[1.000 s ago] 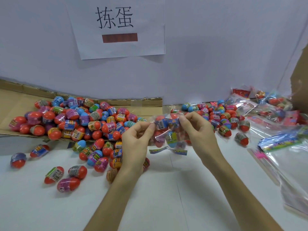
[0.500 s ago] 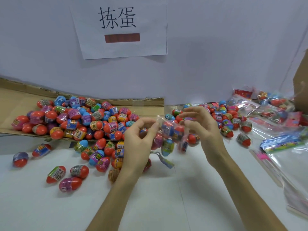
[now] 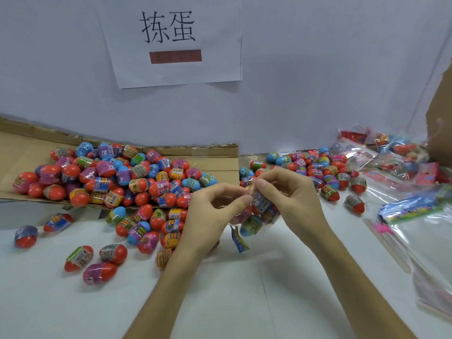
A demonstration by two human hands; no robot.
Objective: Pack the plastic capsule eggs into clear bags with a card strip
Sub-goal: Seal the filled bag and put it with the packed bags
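Hands meet over the middle of the tabletop (image 3: pixel 73 302), both clamped on the mouth of one clear bag (image 3: pixel 263 206). The left hand (image 3: pixel 210 216) pinches it between thumb and forefinger, and the right hand (image 3: pixel 291 199) pinches it just beside, fingertips nearly touching. Several capsule eggs (image 3: pixel 250 225) fill the bag, which hangs clear of the tabletop. A card strip (image 3: pixel 239 238) dangles below it; whether it sits inside the film I cannot tell. A big heap of loose eggs (image 3: pixel 122 177) lies on a cardboard sheet (image 3: pixel 220 160) by the far left edge and spills toward the near edge. A smaller heap (image 3: pixel 320 167) lies toward the far right. Empty bags (image 3: pixel 430 243) and a bundle of strips (image 3: pixel 411 211) lie along the right edge, with filled bags (image 3: pixel 391 152) in the far right corner.
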